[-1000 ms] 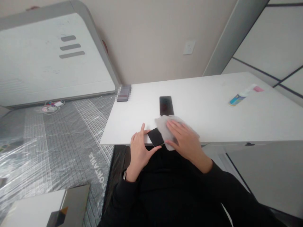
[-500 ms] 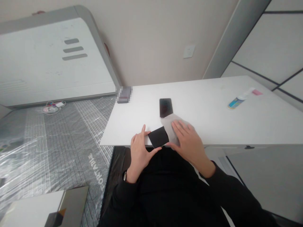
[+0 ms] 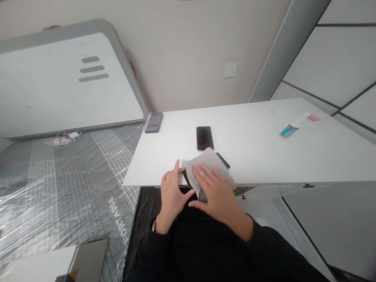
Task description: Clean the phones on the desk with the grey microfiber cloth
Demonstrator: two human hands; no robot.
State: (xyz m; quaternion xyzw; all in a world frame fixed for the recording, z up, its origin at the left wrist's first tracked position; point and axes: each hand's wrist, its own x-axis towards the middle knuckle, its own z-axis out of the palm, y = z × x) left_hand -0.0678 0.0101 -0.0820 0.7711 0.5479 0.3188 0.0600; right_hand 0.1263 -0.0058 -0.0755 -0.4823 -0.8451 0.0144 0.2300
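A flat black object [image 3: 223, 160] lies at the front edge of the white table, mostly covered by a light grey cloth [image 3: 205, 157]; only its upper right edge and left end show. My left hand [image 3: 172, 190] steadies its left end between thumb and fingers, with the index finger pointing up. Flat on the cloth rests my right hand [image 3: 216, 194], fingers stretched out and thumb apart, pressing it against the black object. A dark-screened smartphone [image 3: 205, 138] lies just beyond the cloth.
A spray bottle [image 3: 290, 130] lies on the right of the white table [image 3: 249, 145], beside a pink piece [image 3: 314, 117]. A blurred-out item [image 3: 153, 122] sits at the back left corner. Plastic-wrapped bedding [image 3: 82, 196] is on the left, with a white box [image 3: 41, 262].
My right hand has slid left with the cloth, which now covers most of the black object. Its upper right edge has come into view. My left hand keeps its place.
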